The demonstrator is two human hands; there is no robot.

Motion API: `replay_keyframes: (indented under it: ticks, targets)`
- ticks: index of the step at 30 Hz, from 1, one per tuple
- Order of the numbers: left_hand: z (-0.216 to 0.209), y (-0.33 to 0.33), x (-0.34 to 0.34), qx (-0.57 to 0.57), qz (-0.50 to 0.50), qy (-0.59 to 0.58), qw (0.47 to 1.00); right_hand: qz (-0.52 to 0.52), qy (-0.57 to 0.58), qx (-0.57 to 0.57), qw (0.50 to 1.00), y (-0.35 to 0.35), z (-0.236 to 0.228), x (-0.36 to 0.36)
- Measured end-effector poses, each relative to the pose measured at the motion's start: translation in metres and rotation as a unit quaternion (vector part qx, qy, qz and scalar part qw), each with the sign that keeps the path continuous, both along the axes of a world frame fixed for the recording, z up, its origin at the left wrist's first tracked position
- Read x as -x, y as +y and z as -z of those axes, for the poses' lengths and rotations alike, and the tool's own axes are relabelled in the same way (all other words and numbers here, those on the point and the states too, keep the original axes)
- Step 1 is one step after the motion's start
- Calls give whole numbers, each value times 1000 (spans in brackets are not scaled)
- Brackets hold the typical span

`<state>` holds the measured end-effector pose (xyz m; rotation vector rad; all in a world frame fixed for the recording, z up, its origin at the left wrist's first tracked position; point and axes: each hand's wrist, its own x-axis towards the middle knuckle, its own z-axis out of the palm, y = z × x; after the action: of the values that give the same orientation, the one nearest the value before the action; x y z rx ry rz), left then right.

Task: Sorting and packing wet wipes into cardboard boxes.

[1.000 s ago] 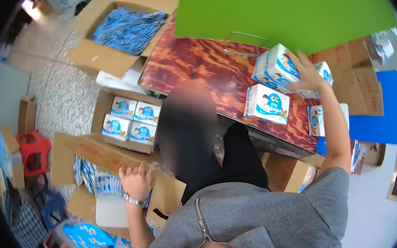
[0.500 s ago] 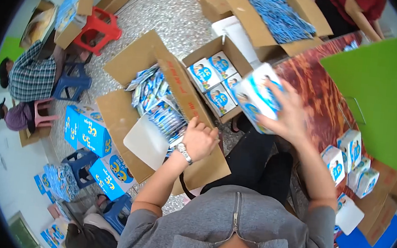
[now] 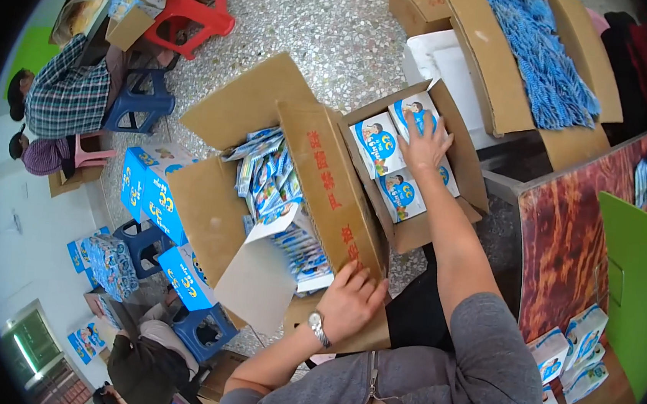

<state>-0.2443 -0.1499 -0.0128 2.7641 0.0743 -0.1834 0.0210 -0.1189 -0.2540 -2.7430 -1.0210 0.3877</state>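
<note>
Pack (image 3: pixel 410 108) sits in the far corner of the small carton (image 3: pixel 463 146), beside other packs; the right hand (image 3: pixel 424 145) lies over it, fingers spread, whether gripping cannot be told. The left hand (image 3: pixel 355 303) rests at the near end of the large carton (image 3: pixel 334 191), fingers bent, any pinch not discernible. Sachets (image 3: pixel 268 178) fill that carton; farther right, a box of blue strips (image 3: pixel 539 63) stands near the table (image 3: pixel 562 246).
</note>
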Motion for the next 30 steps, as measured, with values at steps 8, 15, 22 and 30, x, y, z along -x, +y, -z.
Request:
replay_keyframes:
  ticks: [8, 15, 22, 30]
  targets:
    - [0, 2, -13, 14, 32, 12, 999, -90, 128, -49, 986, -38, -6, -26]
    - [-4, 1, -14, 11, 69, -49, 996, -171, 29, -264, 949, -264, -291, 25]
    - [-2, -2, -11, -45, 98, -52, 993, 83, -40, 179, 979, -528, -377, 89]
    - [4, -6, -4, -48, 68, -87, 993, 127, -12, 69, 989, -532, -339, 88]
